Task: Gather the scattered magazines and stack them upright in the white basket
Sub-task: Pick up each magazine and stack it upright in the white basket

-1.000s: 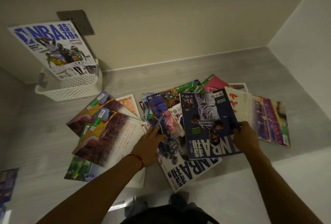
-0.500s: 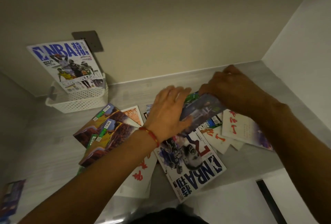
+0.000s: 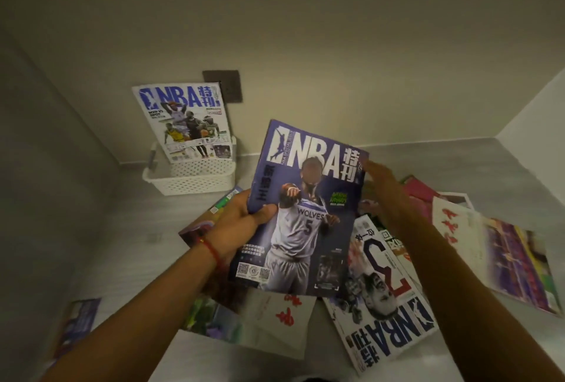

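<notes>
Lifted off the pile since the earlier frame, the purple magazine [image 3: 301, 213] is pinched by the left hand [image 3: 241, 222], right hand [image 3: 388, 195] spread beside it; next, carry it to the basket [image 3: 189, 180] at upper left and stand it upright.

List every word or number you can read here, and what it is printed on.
"NBA", "WOLVES", "5": held magazine, in the left hand.
"NBA": magazine in the basket.
"NBA", "3": upside-down magazine on the floor.
Chinese titles and red characters: not transcribed.
Small print, barcodes: too small.

One white basket [image 3: 195, 180], two hands, and roughly nine magazines; the overlapping pile hides an exact count.
</notes>
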### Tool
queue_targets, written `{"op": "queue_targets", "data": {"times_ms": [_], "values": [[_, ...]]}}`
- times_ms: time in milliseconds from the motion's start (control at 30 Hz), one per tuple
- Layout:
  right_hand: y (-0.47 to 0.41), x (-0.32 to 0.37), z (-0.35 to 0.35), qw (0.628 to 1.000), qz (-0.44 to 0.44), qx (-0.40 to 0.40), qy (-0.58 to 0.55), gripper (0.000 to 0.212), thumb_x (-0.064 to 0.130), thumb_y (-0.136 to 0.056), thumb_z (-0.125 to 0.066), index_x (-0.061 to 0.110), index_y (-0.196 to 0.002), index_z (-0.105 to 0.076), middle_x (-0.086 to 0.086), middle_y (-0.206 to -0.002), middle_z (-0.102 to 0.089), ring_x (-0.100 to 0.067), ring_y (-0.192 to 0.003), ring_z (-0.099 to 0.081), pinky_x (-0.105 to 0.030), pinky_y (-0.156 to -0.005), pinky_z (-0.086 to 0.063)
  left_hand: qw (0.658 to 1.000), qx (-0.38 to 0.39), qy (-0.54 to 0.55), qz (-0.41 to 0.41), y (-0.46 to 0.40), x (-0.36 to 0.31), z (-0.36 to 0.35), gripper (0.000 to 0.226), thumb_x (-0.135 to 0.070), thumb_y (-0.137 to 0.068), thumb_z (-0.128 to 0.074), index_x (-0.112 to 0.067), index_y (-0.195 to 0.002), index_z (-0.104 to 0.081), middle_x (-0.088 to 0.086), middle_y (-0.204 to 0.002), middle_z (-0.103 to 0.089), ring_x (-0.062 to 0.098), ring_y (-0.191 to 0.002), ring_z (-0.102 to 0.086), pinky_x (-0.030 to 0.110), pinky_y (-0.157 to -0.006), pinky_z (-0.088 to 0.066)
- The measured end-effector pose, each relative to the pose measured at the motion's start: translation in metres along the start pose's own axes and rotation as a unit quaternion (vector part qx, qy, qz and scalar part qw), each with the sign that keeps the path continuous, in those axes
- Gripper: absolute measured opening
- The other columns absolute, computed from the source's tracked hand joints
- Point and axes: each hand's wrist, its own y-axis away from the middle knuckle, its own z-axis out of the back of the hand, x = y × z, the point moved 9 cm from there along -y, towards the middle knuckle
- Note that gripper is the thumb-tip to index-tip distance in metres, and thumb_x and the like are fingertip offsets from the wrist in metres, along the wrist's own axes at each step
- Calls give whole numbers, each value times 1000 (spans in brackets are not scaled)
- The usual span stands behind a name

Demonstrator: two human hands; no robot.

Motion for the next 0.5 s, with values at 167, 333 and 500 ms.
{"op": "queue_targets", "data": {"times_ms": [167, 333, 500], "values": [[-16, -8, -69, 988, 46, 149, -16, 29, 3, -100, -47, 2, -129, -51, -23, -123, -63, -48, -110, -62, -43, -76, -62, 998, -41, 25, 39, -3, 16, 82, 26, -9, -91, -65, -23, -113, -69, 2, -108, -76, 25, -95, -71, 41, -85, -57], [-28, 52, -140, 954, 194, 117, 196, 14, -2, -94, -54, -4, -105, -62, -22, -106, -71, -40, -97, -69, -54, -84, -57, 995, -87, -54, -16, -20, 1, 165, 35, -15, -95, -61, -21, -130, -58, 1, -122, -70, 19, -105, -69, 38, -89, -56], [-31, 136, -216, 863, 373, 31, 339, 19, 10, -97, -53, -6, -102, -61, -23, -109, -67, -32, -100, -65, -34, -84, -52, 964, -172, -179, -98, -51, -44, 252, 22, -18, -100, -54, -8, -116, -65, 7, -109, -71, 11, -91, -67, 28, -82, -56]]}}
